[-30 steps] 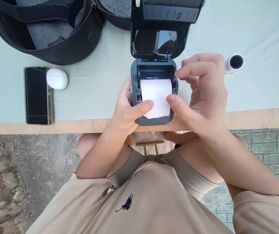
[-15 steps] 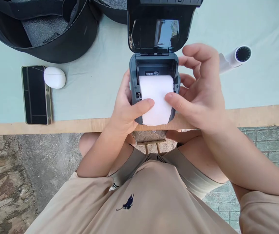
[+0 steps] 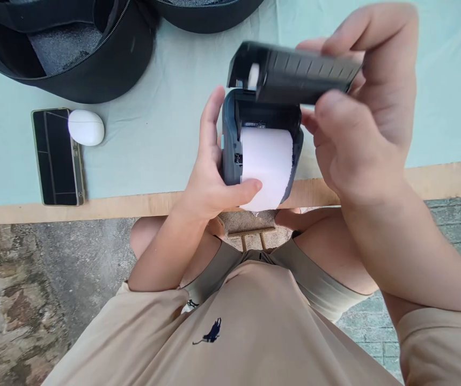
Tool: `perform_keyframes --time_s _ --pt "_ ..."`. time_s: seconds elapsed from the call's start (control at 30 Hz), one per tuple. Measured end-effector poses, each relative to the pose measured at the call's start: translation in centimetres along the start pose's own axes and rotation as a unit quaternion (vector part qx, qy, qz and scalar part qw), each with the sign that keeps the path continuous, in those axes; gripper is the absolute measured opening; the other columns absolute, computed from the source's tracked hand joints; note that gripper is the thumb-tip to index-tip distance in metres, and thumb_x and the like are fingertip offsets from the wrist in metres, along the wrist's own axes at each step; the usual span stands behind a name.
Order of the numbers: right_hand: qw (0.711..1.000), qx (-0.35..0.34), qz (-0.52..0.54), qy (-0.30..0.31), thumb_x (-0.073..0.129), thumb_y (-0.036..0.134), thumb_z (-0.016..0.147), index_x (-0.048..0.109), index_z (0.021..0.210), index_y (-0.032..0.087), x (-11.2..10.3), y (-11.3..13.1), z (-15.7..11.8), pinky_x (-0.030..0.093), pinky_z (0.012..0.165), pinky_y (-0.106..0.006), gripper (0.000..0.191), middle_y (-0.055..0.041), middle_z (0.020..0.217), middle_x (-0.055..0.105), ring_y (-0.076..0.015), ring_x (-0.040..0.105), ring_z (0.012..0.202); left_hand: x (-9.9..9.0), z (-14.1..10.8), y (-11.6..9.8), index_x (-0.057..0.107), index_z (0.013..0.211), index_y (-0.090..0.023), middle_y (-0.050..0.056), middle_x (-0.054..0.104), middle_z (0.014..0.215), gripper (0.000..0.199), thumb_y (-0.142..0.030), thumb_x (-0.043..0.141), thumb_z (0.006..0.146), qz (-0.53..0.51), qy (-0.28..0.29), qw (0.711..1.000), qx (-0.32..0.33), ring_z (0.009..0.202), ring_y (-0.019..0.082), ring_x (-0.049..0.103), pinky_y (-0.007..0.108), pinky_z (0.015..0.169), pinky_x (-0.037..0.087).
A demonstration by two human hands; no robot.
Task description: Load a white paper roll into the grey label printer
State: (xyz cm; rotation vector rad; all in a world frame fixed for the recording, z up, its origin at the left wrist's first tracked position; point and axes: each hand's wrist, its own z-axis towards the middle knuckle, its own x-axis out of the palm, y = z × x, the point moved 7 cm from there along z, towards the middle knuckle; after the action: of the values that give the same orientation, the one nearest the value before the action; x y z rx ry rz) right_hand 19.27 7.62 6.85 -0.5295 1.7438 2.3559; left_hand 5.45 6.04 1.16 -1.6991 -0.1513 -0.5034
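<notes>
A dark portable label printer [image 3: 231,161] is held over the table's front edge, with white paper [image 3: 268,155] in its bay and hanging out over its front. My left hand [image 3: 214,171] grips the printer's left side, its thumb pressing the paper. Hinged at the back, the black lid [image 3: 294,72] stands partly raised and looks blurred. My right hand [image 3: 367,107] is closed on the lid's right end, thumb on the near side and fingers behind. Part of the printer's right side is hidden by that hand.
On the left of the cloth-covered table [image 3: 166,134] lies a phone [image 3: 55,166] with a white, egg-shaped case [image 3: 86,127] resting against its edge. Two black zip cases [image 3: 129,59] lined with grey foam stand at the back. A wooden edge [image 3: 145,205] runs along the front.
My right hand has left the paper and moved up to the lid, which has swung down from upright. The printer has shifted slightly right. The white roll at right is now hidden.
</notes>
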Motion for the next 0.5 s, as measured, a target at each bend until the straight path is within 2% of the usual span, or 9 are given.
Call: perform_keyframes --time_s 0.1,0.17,0.3,0.37,0.5 --pt "0.997 -0.035 0.065 0.027 0.056 0.038 0.082 0.049 0.102 0.027 0.4 -0.6 -0.3 0.056 0.089 -0.035 0.024 -0.0022 0.115 0.049 -0.0199 0.048 0.123 -0.1 0.0 0.1 0.026 0.145 -0.03 0.007 0.055 0.136 0.104 -0.023 0.081 0.056 0.001 -0.009 1.0 -0.004 0.128 0.031 0.053 0.037 0.099 0.05" --pt "0.996 -0.055 0.049 0.053 0.058 0.033 0.08 0.049 0.098 0.025 0.7 -0.7 -0.4 0.052 0.096 -0.039 0.022 -0.0043 0.116 0.051 -0.0224 0.043 0.131 -0.3 0.1 0.2 0.027 0.145 -0.031 0.007 0.056 0.133 0.107 -0.024 0.083 0.054 -0.011 -0.011 1.0 -0.009 0.13 0.032 0.051 0.039 0.1 0.05" --pt "0.994 -0.056 0.015 0.088 0.058 0.035 0.078 0.051 0.094 0.024 1.1 -0.9 -0.5 0.041 0.111 -0.047 0.021 -0.0066 0.132 0.047 -0.0256 0.039 0.134 -0.7 0.3 0.4 0.029 0.145 -0.03 0.006 0.055 0.134 0.107 -0.019 0.082 0.053 -0.021 -0.004 1.0 -0.01 0.133 0.031 0.049 0.04 0.109 0.045" --pt "0.994 -0.04 0.051 0.091 0.056 0.038 0.082 0.052 0.104 0.024 1.2 -1.1 -0.7 0.045 0.106 -0.041 0.026 -0.0061 0.133 0.045 -0.0226 0.042 0.129 -0.5 0.2 0.3 0.028 0.144 -0.031 0.004 0.052 0.139 0.103 -0.019 0.079 0.056 -0.009 0.012 1.0 0.001 0.136 0.029 0.046 0.041 0.114 0.04" --pt "0.987 0.023 0.114 0.106 0.06 0.037 0.084 0.039 0.127 0.027 1.8 -2.1 -0.8 0.054 0.083 -0.025 0.049 -0.0032 0.131 0.044 -0.0104 0.056 0.1 -0.2 0.2 0.2 0.033 0.138 -0.034 0.003 0.052 0.138 0.095 -0.028 0.082 0.056 -0.02 0.004 1.0 0.0 0.14 0.032 0.04 0.044 0.113 0.04"
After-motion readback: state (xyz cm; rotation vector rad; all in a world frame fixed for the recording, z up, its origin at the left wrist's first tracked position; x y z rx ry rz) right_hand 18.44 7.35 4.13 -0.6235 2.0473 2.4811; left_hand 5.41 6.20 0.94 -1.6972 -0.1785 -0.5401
